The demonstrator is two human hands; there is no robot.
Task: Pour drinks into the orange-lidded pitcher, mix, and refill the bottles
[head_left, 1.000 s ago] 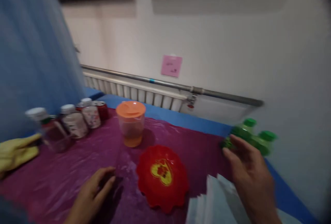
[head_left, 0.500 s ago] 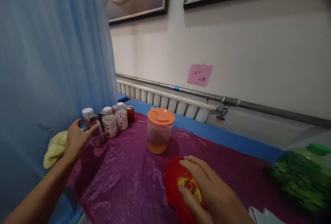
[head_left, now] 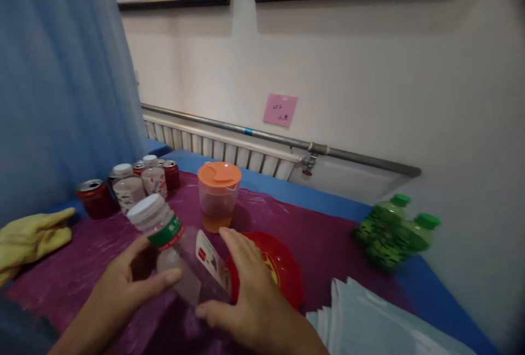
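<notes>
From here I see a table under a crinkled purple plastic sheet (head_left: 311, 234) with a blue cloth showing along the far and right edges, and a blue curtain (head_left: 57, 81) hanging at the left. The clear plastic bottle with a white cap and a red-and-green label (head_left: 180, 248) is off the table, tilted with its cap up and to the left, between both hands at the near edge. My left hand (head_left: 123, 284) wraps the neck side with the thumb laid across the body, closed on it; my right hand (head_left: 250, 295) cups the bottom end with fingers spread around it, also gripping. The cap is still on, so I judge the bottle fetched but not yet opened, and whatever it holds remains inside. Just behind the right hand lies a red scalloped plastic dish with a yellow centre (head_left: 279, 270), partly hidden by it. Beyond that stands a clear beaker with an orange lid (head_left: 219, 196), a little amber liquid in it. At the far left cluster two more white-capped bottles (head_left: 141, 182) and red drink cans (head_left: 95, 198); a yellow rubber glove (head_left: 30, 237) lies beside them. Two green bottles (head_left: 394, 229) lie on the right, and folded pale paper sheets (head_left: 369, 322) sit nearest me.
</notes>
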